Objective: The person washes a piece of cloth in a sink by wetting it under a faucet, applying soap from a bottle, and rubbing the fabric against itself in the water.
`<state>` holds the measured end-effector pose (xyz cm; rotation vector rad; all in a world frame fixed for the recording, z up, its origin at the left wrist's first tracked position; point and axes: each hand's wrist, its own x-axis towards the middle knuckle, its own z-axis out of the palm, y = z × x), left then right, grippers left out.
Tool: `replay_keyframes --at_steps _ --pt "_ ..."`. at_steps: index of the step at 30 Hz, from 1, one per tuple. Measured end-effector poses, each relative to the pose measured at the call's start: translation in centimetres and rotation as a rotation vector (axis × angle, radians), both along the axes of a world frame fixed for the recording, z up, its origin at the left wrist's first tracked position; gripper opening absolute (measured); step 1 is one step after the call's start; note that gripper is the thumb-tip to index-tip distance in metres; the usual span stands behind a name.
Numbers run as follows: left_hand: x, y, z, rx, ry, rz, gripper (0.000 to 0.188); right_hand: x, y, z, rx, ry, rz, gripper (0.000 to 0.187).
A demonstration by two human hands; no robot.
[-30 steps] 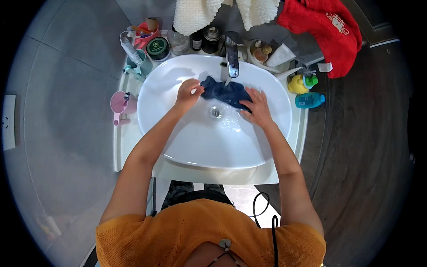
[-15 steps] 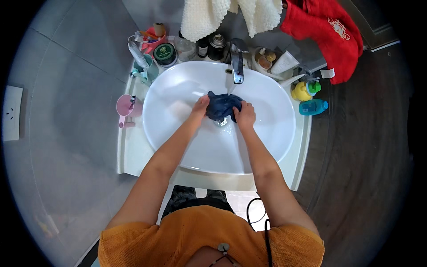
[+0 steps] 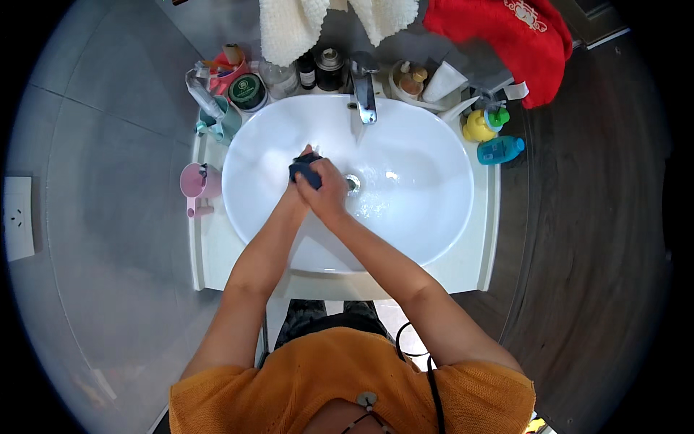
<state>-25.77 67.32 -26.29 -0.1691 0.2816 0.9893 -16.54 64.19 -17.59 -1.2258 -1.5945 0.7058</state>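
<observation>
A dark blue cloth (image 3: pixel 305 173), bunched into a small wad, is squeezed between my two hands over the left half of the white washbasin (image 3: pixel 426 210). My right hand (image 3: pixel 330 189) is wrapped over the cloth from the right. My left hand (image 3: pixel 295 194) closes on it from below and the left, mostly hidden by the cloth and the other hand; a few fingertips show beyond the wad. Just right of my hands lies the metal drain (image 3: pixel 353 184). The chrome faucet (image 3: pixel 366 90) stands behind it, with a thin stream seeming to fall from its spout.
A pink cup (image 3: pixel 199 182), a teal cup (image 3: pixel 225 121) and a dark round jar (image 3: pixel 247 92) line the counter's left. On the right stand a yellow bottle (image 3: pixel 478 126) and a blue bottle (image 3: pixel 500 150). A white towel (image 3: pixel 293 29) and red cloth (image 3: pixel 535 50) hang behind.
Both hands have moved left with the dark blue cloth, away from beneath the faucet. The cloth, spread between the hands before, is now gathered into a tight wad, and the drain is uncovered.
</observation>
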Motion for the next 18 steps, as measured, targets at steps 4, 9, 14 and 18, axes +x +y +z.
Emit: replay_keyframes --at_steps 4,9,14,18 --pt "1.8 -0.2 4.3 -0.176 0.441 0.153 0.034 0.3 2.1 -0.9 -0.069 -0.015 -0.151 0.020" --pt "4.5 -1.4 6.5 -0.174 0.802 0.065 0.026 4.0 4.8 -2.8 -0.234 -0.104 -0.179 0.023" --pt "3.6 -1.3 8.3 0.106 1.143 -0.003 0.030 10.3 5.3 -3.4 -0.034 -0.554 -0.086 0.024" --pt "-1.0 -0.2 6.5 0.337 1.639 0.291 0.031 14.9 6.0 -0.6 0.206 -0.561 0.012 0.016"
